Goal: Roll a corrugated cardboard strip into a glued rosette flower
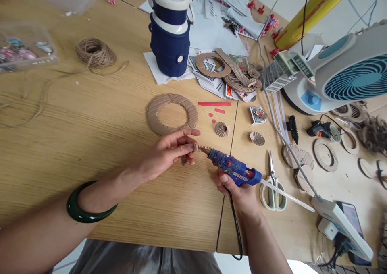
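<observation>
Between its thumb and fingers, my left hand [171, 151] pinches a small corrugated cardboard strip [203, 148]. A blue glue gun [236, 167] is gripped in my right hand [232, 187], its nozzle at the strip and a clear glue stick [287, 194] jutting from its rear. Just beyond my left hand lies a flat cardboard ring [152, 112]. Red paper strips [214, 104], small red dots and a pleated cardboard rosette [222, 129] lie ahead of the gun. A second rosette [257, 138] is farther right.
White-handled scissors [273, 193] lie right of my right hand, near a power strip [341, 225] and its cable. A blue bottle [171, 44], cards, a fan [347, 72] and a twine coil [95, 52] stand or lie farther back. The gun's black cord hangs over the table edge.
</observation>
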`<state>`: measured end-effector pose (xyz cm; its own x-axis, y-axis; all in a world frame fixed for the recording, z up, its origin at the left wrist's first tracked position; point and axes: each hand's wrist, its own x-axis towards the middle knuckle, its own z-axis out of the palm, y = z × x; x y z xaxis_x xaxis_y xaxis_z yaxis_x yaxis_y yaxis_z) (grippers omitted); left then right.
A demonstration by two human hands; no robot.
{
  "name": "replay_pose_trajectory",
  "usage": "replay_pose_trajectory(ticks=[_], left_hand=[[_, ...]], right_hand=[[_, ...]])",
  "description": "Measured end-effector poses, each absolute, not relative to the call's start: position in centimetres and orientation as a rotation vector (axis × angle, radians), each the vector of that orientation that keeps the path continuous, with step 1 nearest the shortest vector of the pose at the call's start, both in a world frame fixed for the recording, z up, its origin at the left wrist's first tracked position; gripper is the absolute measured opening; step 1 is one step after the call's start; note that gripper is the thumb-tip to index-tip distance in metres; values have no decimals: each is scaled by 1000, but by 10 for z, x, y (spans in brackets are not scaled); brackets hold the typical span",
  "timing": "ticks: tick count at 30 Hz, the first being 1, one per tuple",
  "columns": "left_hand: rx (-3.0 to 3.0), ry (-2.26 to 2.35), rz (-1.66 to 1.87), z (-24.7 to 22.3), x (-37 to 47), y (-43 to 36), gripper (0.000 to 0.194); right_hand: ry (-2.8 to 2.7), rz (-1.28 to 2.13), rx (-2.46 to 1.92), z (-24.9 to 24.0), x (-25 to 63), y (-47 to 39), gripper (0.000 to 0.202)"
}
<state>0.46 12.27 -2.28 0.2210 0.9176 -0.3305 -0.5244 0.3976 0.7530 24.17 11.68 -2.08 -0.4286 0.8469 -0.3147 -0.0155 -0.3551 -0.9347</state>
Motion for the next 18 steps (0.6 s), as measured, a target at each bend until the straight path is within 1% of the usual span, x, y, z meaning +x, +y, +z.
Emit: replay_pose_trajectory(ticks=[4, 9, 13, 18], left_hand=[[515, 822, 1073, -19, 7, 123, 32], [495, 765, 1079, -16, 8, 123, 34], [507, 738, 1080, -14, 8, 123, 32], [520, 732, 1074, -14, 8, 122, 33]], right_hand=[[-1284, 1840, -1120, -18, 241, 117, 32], [-1294, 1852, -1105, -14, 240, 116, 38], [-1270, 1828, -1180, -16, 243, 114, 37], [-1321, 1847, -1086, -17, 244, 114, 37]])
